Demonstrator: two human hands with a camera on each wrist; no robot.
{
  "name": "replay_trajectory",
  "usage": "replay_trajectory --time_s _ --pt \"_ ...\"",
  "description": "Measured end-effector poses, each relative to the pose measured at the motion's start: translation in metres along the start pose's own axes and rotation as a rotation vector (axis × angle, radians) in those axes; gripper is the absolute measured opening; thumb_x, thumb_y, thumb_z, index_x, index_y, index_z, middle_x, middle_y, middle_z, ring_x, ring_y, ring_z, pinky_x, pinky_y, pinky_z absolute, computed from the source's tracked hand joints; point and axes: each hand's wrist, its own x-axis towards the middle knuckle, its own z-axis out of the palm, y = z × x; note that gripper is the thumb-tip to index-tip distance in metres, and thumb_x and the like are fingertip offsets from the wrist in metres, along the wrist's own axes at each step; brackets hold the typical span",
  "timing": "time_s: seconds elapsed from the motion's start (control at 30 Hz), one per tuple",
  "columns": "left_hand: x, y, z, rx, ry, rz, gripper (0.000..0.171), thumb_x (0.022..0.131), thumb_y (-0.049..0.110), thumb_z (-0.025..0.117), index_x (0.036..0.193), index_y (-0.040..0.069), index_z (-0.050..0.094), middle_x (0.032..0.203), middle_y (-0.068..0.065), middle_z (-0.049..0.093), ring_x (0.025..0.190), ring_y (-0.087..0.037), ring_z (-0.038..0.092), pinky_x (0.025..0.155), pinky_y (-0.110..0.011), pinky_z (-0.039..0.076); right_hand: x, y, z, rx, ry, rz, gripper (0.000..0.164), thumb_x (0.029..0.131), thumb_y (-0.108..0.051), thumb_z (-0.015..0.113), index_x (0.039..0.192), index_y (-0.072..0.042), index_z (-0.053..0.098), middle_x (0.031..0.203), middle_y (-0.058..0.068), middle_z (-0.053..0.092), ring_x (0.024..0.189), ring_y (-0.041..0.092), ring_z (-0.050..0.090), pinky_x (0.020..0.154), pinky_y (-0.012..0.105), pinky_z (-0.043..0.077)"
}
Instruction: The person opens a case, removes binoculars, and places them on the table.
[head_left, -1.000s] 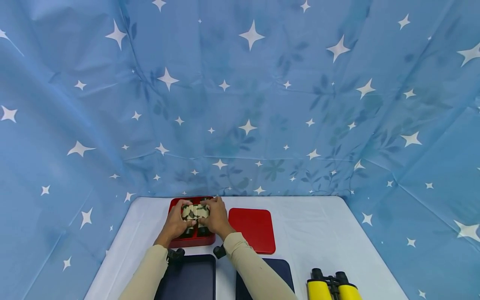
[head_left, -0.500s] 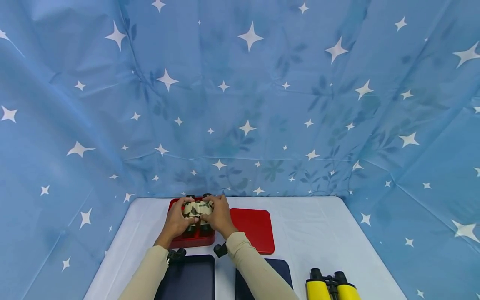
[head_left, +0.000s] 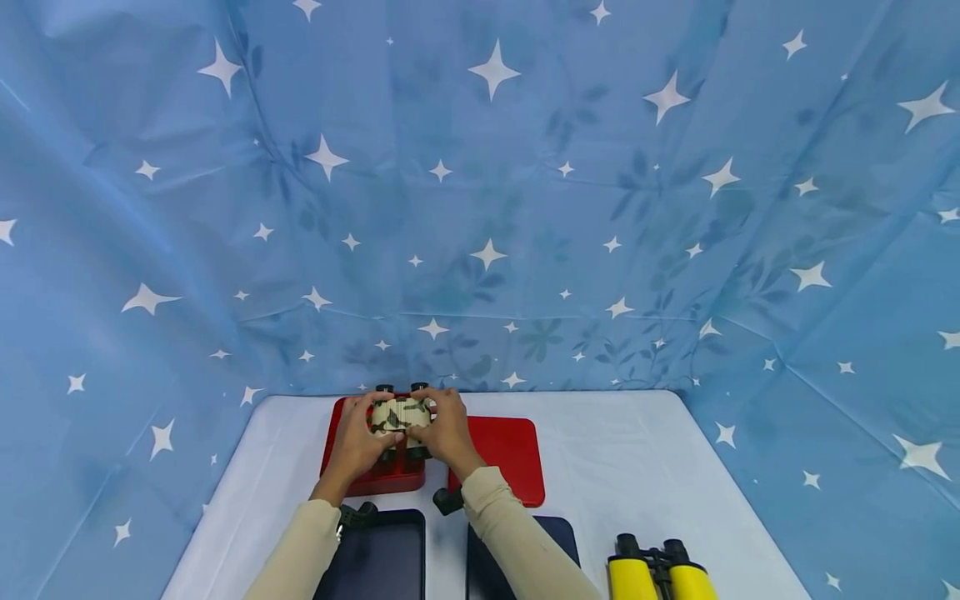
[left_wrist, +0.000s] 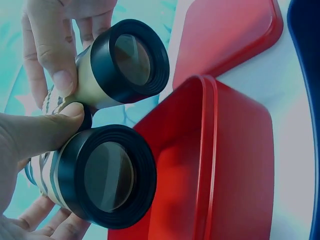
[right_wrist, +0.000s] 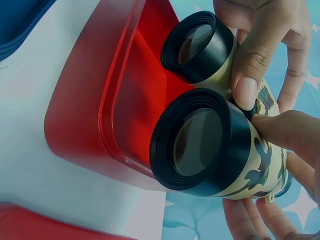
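Note:
Both hands hold a pair of camouflage binoculars (head_left: 400, 414) with black lens rims over the open red box (head_left: 390, 483). My left hand (head_left: 356, 437) grips the left barrel, its thumb near the centre hinge. On the other barrel is my right hand (head_left: 448, 427), fingers over the far side and thumb on the near side. In the left wrist view the two large lenses of the binoculars (left_wrist: 107, 177) face the camera beside the box wall (left_wrist: 242, 160). From the right wrist, the binoculars (right_wrist: 237, 160) overlap the box's rim, and its red inside shows behind them.
A red lid (head_left: 513, 458) lies flat right of the box. Nearer are a dark blue tray-like box (head_left: 382, 558) and a flat dark blue piece (head_left: 491, 575), partly under the right sleeve. Yellow binoculars (head_left: 632, 579) stand at front right. A starry blue curtain (head_left: 480, 208) surrounds the table.
The camouflage binoculars have risen from inside the red box and shifted slightly right, both hands moving with them. Their far ends now show past the box's back rim.

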Motion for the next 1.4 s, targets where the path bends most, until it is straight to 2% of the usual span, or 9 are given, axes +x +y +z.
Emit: replay_trajectory --time_s 0.37,0.6,0.83,1.13,1.4 --pt "-0.005 0.016 0.007 0.007 0.029 0.022 0.067 0.074 0.019 0.089 0.133 0.025 0.058 0.133 -0.014 0.044 0.117 -0.030 0.047 0.095 -0.051 0.047 -0.007 0.001 -0.019 0.088 0.015 0.027 0.056 0.075 -0.015 0.088 0.126 -0.028 0.068 0.123 0.011 0.055 0.107 0.029 0.062 0.076 0.031 0.058" --pt "-0.003 0.025 0.011 0.015 0.049 0.057 0.065 0.075 0.020 0.088 0.133 0.027 0.058 0.135 -0.012 0.044 0.121 -0.030 0.047 0.094 -0.052 0.049 -0.007 0.003 -0.028 0.113 0.042 0.019 0.056 0.076 -0.013 0.087 0.125 -0.030 0.068 0.123 0.011 0.054 0.108 0.027 0.062 0.073 0.028 0.058" --pt "-0.001 0.033 0.018 0.034 0.082 0.100 0.066 0.074 0.021 0.089 0.132 0.027 0.060 0.129 -0.010 0.045 0.110 -0.026 0.051 0.086 -0.044 0.049 -0.008 0.007 -0.038 0.109 0.071 -0.011 0.057 0.075 -0.009 0.087 0.125 -0.029 0.069 0.123 0.008 0.054 0.107 0.025 0.062 0.073 0.025 0.058" --pt "0.002 0.045 0.033 0.020 0.069 0.118 0.066 0.075 0.022 0.089 0.133 0.023 0.059 0.131 -0.010 0.045 0.110 -0.025 0.051 0.088 -0.044 0.051 -0.009 0.019 -0.054 0.149 0.088 -0.049 0.057 0.073 -0.006 0.087 0.125 -0.023 0.069 0.121 0.011 0.055 0.105 0.029 0.065 0.077 0.027 0.059" --pt "0.002 0.054 0.046 0.019 0.061 0.136 0.064 0.075 0.024 0.088 0.132 0.027 0.060 0.130 -0.008 0.045 0.107 -0.023 0.053 0.085 -0.040 0.050 -0.014 0.028 -0.069 0.154 0.102 -0.020 0.059 0.074 -0.007 0.087 0.126 -0.027 0.069 0.124 0.009 0.054 0.106 0.028 0.066 0.076 0.025 0.059"
